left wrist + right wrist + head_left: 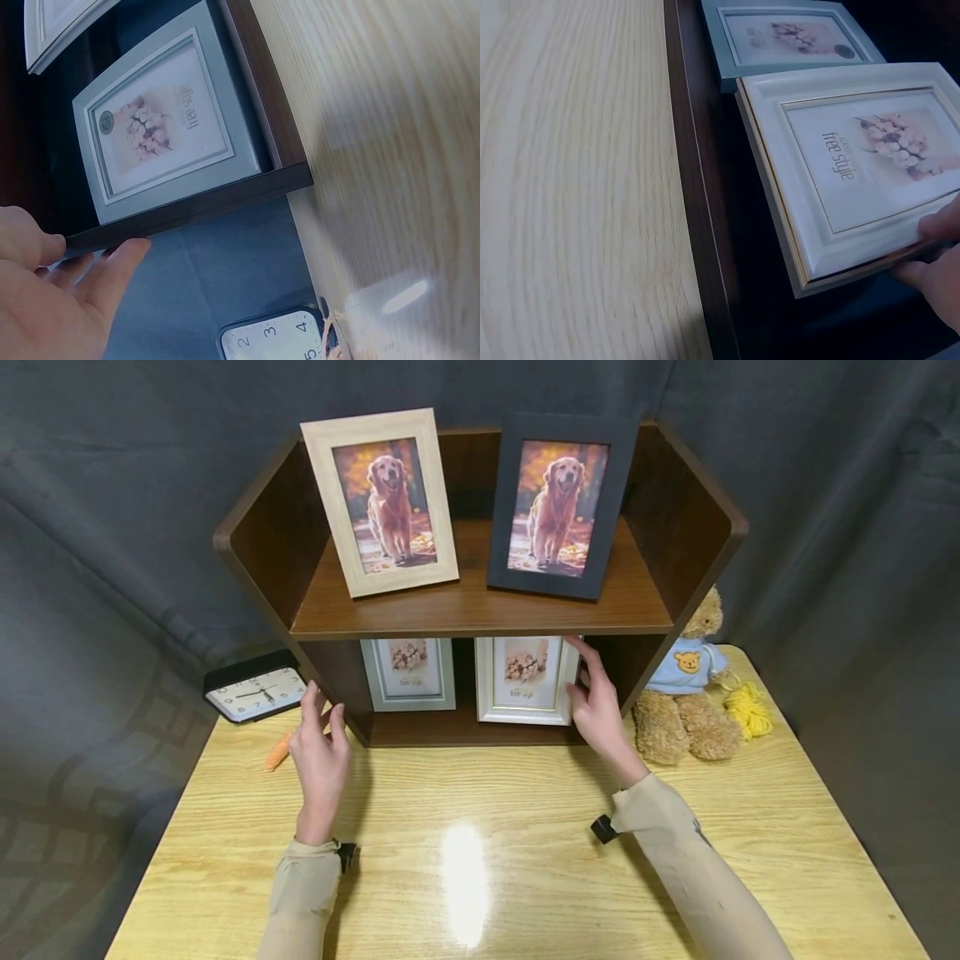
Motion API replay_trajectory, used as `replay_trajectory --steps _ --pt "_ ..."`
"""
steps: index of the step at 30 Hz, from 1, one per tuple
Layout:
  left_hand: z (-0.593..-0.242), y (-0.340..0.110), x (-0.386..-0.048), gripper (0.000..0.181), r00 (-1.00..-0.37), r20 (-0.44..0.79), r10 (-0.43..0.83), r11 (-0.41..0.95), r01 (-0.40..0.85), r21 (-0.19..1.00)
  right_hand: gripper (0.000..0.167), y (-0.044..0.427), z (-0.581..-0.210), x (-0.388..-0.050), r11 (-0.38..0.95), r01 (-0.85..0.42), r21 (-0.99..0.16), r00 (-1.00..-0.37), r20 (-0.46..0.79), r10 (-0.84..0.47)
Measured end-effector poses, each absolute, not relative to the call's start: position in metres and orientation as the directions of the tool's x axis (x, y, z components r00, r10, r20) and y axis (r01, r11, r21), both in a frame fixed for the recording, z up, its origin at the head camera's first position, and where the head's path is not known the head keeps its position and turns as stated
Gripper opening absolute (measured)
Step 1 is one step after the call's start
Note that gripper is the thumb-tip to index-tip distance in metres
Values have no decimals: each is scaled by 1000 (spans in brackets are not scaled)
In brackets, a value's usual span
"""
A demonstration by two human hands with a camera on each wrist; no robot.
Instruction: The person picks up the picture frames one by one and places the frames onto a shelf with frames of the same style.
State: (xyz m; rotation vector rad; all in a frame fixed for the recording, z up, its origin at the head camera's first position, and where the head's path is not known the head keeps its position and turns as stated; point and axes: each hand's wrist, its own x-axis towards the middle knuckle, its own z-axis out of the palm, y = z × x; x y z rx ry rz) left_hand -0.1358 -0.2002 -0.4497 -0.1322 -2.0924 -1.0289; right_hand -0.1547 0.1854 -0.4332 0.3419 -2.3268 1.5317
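Observation:
In the head view, my right hand (602,714) grips the right side of a white picture frame (483,693) with a gold inner line, on the shelf unit's lower level. The right wrist view has fingertips at both faces of this frame (772,97), which leans back. My left hand (321,756) holds the front edge of the shelf unit's left side panel (202,210), fingers on its outer side. Beside that panel, inside, stands a grey-green picture frame (447,689) with the same kind of flower print.
On the upper shelf (472,606) stand a cream frame (397,583) and a black frame (543,583) with dog photos. A black clock (258,693) and an orange item (279,752) lie left; a teddy bear (686,693) and yellow yarn (748,710) are right on the wooden table (540,827).

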Motion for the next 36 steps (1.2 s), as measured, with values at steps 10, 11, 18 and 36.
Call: replay_trajectory --steps 10,11,18,36 --pt "-449 -199 -137 45 -676 700 -231 669 413 618 64 188 -438 -172 396 -334 -855 -927 374 27" --pt "-449 -199 -137 45 -676 700 -229 669 413 618 63 189 -439 -174 398 -328 -857 -929 369 29" --pt "-449 -199 -137 46 -678 697 -233 667 411 622 61 193 -444 -180 388 -288 -876 -944 327 37" --pt "-449 -200 -136 46 -683 689 -242 660 405 633 69 193 -453 -179 380 -278 -882 -948 316 39"
